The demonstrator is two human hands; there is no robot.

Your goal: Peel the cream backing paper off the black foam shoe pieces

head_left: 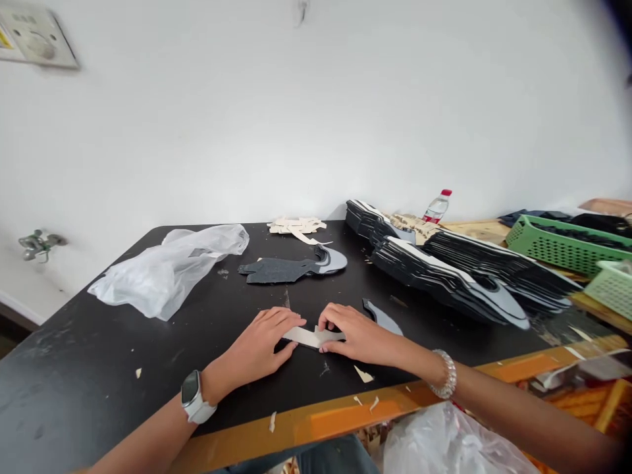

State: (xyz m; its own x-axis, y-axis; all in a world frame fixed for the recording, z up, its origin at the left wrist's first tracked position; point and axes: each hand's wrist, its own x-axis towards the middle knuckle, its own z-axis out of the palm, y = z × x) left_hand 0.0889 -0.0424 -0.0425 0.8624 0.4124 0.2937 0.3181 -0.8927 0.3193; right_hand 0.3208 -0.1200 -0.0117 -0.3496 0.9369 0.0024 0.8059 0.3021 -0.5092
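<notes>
Left hand point(254, 345): palm down, fingers together and reaching toward the right hand, thumb lower and closed in a pinch.
Right hand point(358, 336): back upward, fingers curled down, closed in a pinch.
Fingertips point(328, 320): the two hands' tips nearly meet, just apart at centre view.
Left forearm point(148, 438): angled up from the lower left.
Right forearm point(518, 421): stretched in from the lower right, nearly level.
</notes>
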